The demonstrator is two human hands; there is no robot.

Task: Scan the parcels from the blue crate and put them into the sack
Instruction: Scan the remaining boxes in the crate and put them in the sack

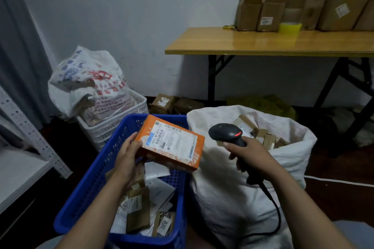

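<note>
Head view: our left hand point(129, 153) is gripping an orange parcel point(172, 143) mid-frame above the blue crate point(97, 178), our right hand point(251, 155) clutching the scanner point(226, 133); parcels point(244, 125) are lying in the sack point(232, 198) at right, many more waiting in the crate.

blue crate point(87, 184): parcels point(138, 208), brown and white, lying flat inside | orange parcel point(172, 143): label up, tilted, held above crate's far end | scanner point(224, 131): black, red light on, held right of crate | sack point(222, 198): white, open, part-filled, against crate's right side
</note>
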